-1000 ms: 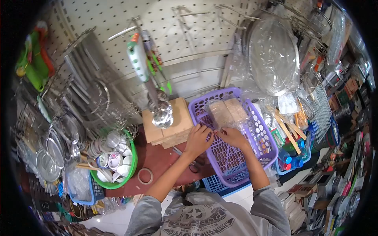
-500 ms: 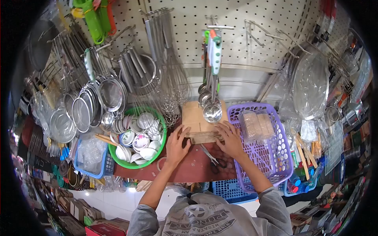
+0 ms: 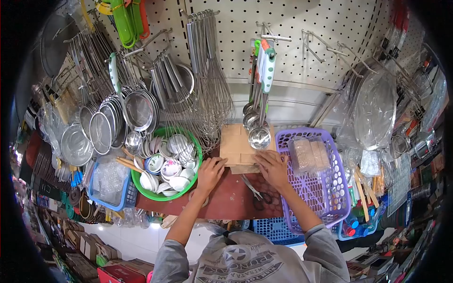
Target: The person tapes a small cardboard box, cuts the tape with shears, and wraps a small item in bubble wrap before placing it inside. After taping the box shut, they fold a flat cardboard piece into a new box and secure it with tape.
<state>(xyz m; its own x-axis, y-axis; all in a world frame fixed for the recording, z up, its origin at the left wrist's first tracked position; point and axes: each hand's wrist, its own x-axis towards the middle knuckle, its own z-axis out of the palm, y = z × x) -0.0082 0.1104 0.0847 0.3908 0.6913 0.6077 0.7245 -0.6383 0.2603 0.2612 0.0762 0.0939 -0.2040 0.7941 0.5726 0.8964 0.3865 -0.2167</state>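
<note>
A brown cardboard box [image 3: 236, 144] lies on the dark red shelf, with a flap along its near edge. My left hand [image 3: 211, 173] is at the box's near left corner, fingers bent and apart, with nothing seen in them. On the right, my right hand [image 3: 272, 169] rests its spread fingertips on the near right part of the box. Scissors [image 3: 251, 187] with dark handles lie on the shelf between my hands. Metal ladles [image 3: 259, 136] hang over the back of the box and hide part of it.
A green basket [image 3: 200, 155] of small bowls stands left, beside a blue basket [image 3: 115, 206]. The purple basket [image 3: 347, 188] at right holds wrapped brown packs [image 3: 310, 154]. Whisks [image 3: 207, 85] and strainers [image 3: 139, 111] hang from the pegboard [image 3: 236, 52].
The near flap, earlier raised with tape showing between my hands, now lies flatter against the box. My fingers have shifted slightly at its edges, and the view has turned a little.
</note>
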